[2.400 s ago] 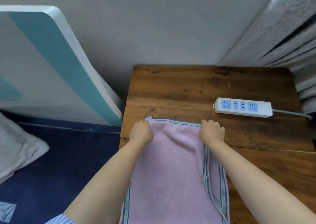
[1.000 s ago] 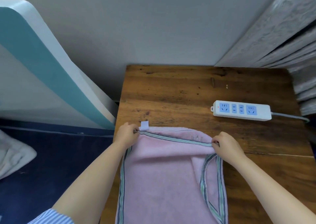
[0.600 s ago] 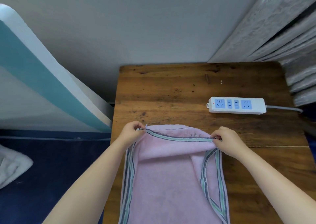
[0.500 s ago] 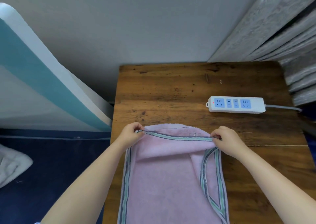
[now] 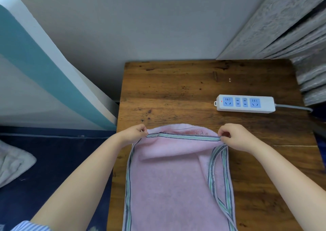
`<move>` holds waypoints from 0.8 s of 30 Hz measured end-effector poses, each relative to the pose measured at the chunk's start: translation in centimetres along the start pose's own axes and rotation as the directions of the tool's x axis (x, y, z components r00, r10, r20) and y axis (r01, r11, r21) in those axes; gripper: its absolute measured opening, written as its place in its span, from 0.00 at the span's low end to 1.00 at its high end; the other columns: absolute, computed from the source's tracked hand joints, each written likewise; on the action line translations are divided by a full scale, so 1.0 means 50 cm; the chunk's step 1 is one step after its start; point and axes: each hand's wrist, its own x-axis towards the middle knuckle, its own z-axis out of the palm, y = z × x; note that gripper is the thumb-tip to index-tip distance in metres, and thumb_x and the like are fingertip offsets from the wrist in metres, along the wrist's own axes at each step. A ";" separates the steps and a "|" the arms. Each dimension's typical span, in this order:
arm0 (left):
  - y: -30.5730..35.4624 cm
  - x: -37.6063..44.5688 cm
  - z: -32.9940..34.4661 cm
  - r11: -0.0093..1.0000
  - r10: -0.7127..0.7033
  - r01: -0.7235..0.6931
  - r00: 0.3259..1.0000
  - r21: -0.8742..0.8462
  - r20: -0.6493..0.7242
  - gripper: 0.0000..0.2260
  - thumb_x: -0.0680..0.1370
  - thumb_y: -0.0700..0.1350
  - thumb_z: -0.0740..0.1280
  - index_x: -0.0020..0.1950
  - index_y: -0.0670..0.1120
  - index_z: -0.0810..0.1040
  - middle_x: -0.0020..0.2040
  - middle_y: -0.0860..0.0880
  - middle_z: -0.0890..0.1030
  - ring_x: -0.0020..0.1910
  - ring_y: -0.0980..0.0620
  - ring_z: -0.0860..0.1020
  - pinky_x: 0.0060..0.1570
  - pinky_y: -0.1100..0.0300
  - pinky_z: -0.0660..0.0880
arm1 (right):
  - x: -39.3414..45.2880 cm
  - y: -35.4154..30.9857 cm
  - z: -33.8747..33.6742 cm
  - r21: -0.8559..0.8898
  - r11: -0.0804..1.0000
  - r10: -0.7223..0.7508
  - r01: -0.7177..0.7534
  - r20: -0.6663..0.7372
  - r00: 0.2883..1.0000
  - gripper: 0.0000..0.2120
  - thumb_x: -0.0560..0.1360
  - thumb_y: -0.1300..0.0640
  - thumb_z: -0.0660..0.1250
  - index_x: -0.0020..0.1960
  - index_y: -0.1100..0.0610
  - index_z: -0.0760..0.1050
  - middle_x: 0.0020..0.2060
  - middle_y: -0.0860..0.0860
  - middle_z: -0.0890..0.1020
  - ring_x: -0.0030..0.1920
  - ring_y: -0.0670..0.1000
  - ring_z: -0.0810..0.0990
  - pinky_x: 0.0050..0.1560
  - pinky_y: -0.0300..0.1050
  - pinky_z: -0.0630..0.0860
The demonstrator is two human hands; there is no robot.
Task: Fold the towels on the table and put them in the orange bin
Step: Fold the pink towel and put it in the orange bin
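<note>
A pink towel [image 5: 169,183] with a green and blue striped border lies along the wooden table [image 5: 176,93], reaching down past the bottom of the view. My left hand [image 5: 135,133] pinches its far left corner. My right hand [image 5: 236,136] pinches the far right corner. The striped hem is stretched taut between both hands, slightly above a second layer of the towel that bulges out behind it. The towel's right side is folded inward. No orange bin is in view.
A white power strip [image 5: 245,104] with blue sockets lies on the table's right side, its cable running off to the right. A white and teal board [image 5: 44,75] leans against the wall at left. Patterned grey fabric [image 5: 291,28] hangs at right. Dark blue floor lies to the left.
Both hands moved apart from the towel's middle to its far corners and pulled the striped hem taut. The small white tag at the left corner is hidden now.
</note>
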 end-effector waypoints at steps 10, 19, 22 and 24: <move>-0.005 0.020 0.012 0.972 0.040 0.015 0.972 0.234 -0.230 0.04 0.77 0.41 0.62 0.48 0.43 0.76 0.44 0.46 0.77 0.41 0.50 0.73 0.37 0.62 0.68 | 0.051 -0.024 -0.013 0.034 0.993 0.114 -0.111 -0.104 0.988 0.08 0.73 0.66 0.60 0.39 0.57 0.73 0.39 0.53 0.76 0.40 0.51 0.74 0.38 0.40 0.71; -0.006 0.034 0.023 0.789 0.241 -0.090 0.955 0.608 -0.172 0.10 0.76 0.45 0.62 0.56 0.46 0.74 0.58 0.47 0.77 0.55 0.47 0.73 0.54 0.54 0.73 | 0.077 -0.026 0.035 -0.288 0.941 0.134 -0.178 -0.166 0.977 0.12 0.75 0.62 0.58 0.57 0.56 0.74 0.54 0.54 0.76 0.55 0.55 0.74 0.55 0.47 0.68; -0.017 0.033 0.023 0.701 0.241 -0.081 0.962 0.708 -0.129 0.12 0.77 0.49 0.60 0.60 0.49 0.73 0.60 0.48 0.75 0.59 0.47 0.68 0.56 0.55 0.67 | 0.075 -0.015 0.044 -0.311 0.939 0.098 -0.148 -0.171 0.980 0.13 0.75 0.63 0.58 0.58 0.55 0.74 0.55 0.54 0.76 0.57 0.54 0.73 0.56 0.48 0.68; -0.023 0.032 0.020 0.650 0.220 -0.061 0.969 0.758 -0.110 0.14 0.78 0.51 0.58 0.61 0.49 0.73 0.61 0.47 0.72 0.60 0.47 0.66 0.56 0.55 0.66 | 0.072 -0.010 0.048 -0.305 0.943 0.078 -0.135 -0.190 0.979 0.13 0.76 0.62 0.57 0.58 0.55 0.75 0.55 0.53 0.77 0.57 0.54 0.73 0.57 0.48 0.67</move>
